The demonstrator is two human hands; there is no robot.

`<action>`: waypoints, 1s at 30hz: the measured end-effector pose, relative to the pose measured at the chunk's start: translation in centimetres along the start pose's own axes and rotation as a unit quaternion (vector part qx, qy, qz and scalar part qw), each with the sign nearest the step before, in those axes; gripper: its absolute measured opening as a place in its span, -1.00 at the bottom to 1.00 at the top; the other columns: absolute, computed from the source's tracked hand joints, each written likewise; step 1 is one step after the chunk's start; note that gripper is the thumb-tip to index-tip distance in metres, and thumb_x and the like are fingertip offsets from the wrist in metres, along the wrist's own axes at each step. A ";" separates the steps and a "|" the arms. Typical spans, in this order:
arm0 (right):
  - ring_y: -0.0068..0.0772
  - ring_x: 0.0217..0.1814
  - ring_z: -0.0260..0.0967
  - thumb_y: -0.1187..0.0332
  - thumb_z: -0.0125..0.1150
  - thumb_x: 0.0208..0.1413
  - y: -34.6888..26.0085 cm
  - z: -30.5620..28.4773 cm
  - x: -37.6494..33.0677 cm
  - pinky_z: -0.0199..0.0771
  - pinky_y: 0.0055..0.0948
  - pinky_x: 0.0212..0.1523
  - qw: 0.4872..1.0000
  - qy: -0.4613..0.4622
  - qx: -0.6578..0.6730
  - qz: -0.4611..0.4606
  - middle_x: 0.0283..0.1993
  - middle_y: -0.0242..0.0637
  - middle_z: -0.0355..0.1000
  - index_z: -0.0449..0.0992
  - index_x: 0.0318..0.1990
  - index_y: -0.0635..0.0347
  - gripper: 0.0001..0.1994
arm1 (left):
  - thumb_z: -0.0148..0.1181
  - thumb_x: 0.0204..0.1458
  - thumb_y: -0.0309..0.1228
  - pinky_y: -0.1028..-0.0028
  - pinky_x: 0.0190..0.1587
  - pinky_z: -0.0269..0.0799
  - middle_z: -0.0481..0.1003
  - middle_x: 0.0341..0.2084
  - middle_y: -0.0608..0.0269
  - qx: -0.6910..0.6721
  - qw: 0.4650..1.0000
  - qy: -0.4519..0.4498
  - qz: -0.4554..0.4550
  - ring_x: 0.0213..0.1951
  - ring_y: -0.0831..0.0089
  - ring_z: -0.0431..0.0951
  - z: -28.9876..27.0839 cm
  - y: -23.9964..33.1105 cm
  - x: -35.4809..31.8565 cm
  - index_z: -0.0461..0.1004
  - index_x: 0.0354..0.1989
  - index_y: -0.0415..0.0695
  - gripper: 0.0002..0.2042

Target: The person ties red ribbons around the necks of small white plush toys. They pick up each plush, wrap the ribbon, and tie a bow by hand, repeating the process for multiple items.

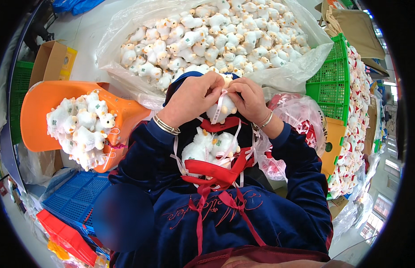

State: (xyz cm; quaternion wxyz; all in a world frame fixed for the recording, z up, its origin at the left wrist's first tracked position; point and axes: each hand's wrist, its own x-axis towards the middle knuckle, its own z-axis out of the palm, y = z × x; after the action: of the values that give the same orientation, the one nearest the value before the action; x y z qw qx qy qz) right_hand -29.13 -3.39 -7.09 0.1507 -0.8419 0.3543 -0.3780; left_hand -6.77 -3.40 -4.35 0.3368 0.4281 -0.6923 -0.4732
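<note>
Large red cursive lettering is embroidered across the chest of the navy velour top point(221, 228), standing upside down in this view. Beyond that chest, small dark characters run along the pale pink ribbon point(218, 109) on a white plush toy point(226, 107). Right of the top's chest, a clear plastic bag point(301, 109) bears dark print, illegible here.

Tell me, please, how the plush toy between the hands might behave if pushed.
The plush toy would probably squash softly, given its fluffy coat. Its rounded body may roll or tip, while its thin dangling ribbon likely flops.
</note>
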 end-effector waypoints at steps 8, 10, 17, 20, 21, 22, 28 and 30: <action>-0.13 -0.25 0.54 0.49 0.41 0.02 0.0 -0.2 0.0 0.56 -0.27 -0.26 1.000 -0.003 0.005 -0.011 -0.23 -0.22 0.54 0.50 -0.22 0.14 -0.79 | 0.31 0.17 -0.45 0.51 -0.37 0.47 0.51 -0.50 0.26 0.023 0.998 -0.054 -0.006 -0.48 0.53 0.51 -0.6 0.7 0.0 0.49 -0.26 -0.23 -0.86; -0.13 -0.25 0.54 0.49 0.41 0.01 0.0 -0.1 0.1 0.56 -0.27 -0.26 1.000 -0.002 0.006 -0.014 -0.24 -0.23 0.54 0.50 -0.22 0.14 -0.79 | 0.32 0.16 -0.44 0.48 -0.38 0.47 0.52 -0.50 0.24 0.032 0.998 -0.047 0.012 -0.48 0.48 0.52 -0.6 0.5 -0.1 0.51 -0.29 -0.23 -0.86; -0.14 -0.25 0.54 0.49 0.41 0.02 0.1 -0.1 0.0 0.56 -0.29 -0.26 1.000 0.001 0.008 -0.014 -0.24 -0.23 0.54 0.51 -0.22 0.14 -0.80 | 0.28 0.12 -0.41 0.28 -0.35 0.48 0.56 -0.50 0.05 0.061 0.996 -0.021 0.057 -0.43 0.11 0.59 -0.2 0.2 -0.3 0.54 -0.32 -0.22 -0.87; -0.15 -0.25 0.54 0.50 0.42 0.02 0.1 -0.1 0.1 0.56 -0.29 -0.26 1.000 -0.001 0.015 -0.015 -0.25 -0.24 0.54 0.51 -0.22 0.14 -0.80 | 0.31 0.11 -0.43 0.36 -0.35 0.48 0.56 -0.46 0.10 0.080 0.993 -0.008 0.087 -0.43 0.21 0.58 0.0 -0.4 -0.3 0.59 -0.27 -0.20 -0.89; -0.15 -0.25 0.54 0.50 0.42 0.01 0.1 -0.1 0.1 0.56 -0.29 -0.26 1.000 -0.002 0.017 -0.013 -0.25 -0.24 0.54 0.51 -0.22 0.15 -0.80 | 0.32 0.11 -0.44 0.40 -0.35 0.48 0.57 -0.45 0.13 0.087 0.991 -0.003 0.101 -0.43 0.28 0.58 0.0 -0.6 -0.3 0.61 -0.25 -0.20 -0.89; -0.16 -0.25 0.54 0.50 0.42 0.01 0.1 -0.1 0.1 0.56 -0.29 -0.26 1.000 -0.002 0.019 -0.011 -0.25 -0.24 0.54 0.52 -0.23 0.15 -0.80 | 0.32 0.11 -0.45 0.40 -0.34 0.48 0.57 -0.44 0.13 0.084 0.991 0.000 0.100 -0.43 0.27 0.59 0.0 -0.6 -0.3 0.62 -0.25 -0.20 -0.89; -0.16 -0.24 0.54 0.50 0.43 0.01 0.1 -0.2 0.2 0.56 -0.30 -0.25 1.000 -0.008 0.017 -0.021 -0.23 -0.25 0.54 0.53 -0.25 0.15 -0.81 | 0.30 0.10 -0.48 0.37 -0.29 0.51 0.59 -0.39 0.10 0.099 0.991 -0.005 0.091 -0.35 0.20 0.61 0.1 -0.6 -0.3 0.63 -0.23 -0.20 -0.89; -0.17 -0.23 0.54 0.50 0.43 0.01 0.2 -0.3 0.2 0.56 -0.30 -0.25 1.000 -0.014 0.019 -0.020 -0.22 -0.26 0.55 0.53 -0.25 0.14 -0.81 | 0.28 0.11 -0.48 0.35 -0.26 0.51 0.60 -0.38 0.09 0.104 0.989 -0.003 0.103 -0.32 0.18 0.62 0.2 -0.9 -0.3 0.63 -0.23 -0.21 -0.89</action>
State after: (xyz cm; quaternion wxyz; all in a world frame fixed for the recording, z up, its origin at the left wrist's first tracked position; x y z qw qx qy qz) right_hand -29.33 -3.67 -6.92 0.1638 -0.8510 0.3281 -0.3758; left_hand -6.56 -3.21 -5.29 0.3354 0.3859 -0.7789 -0.3631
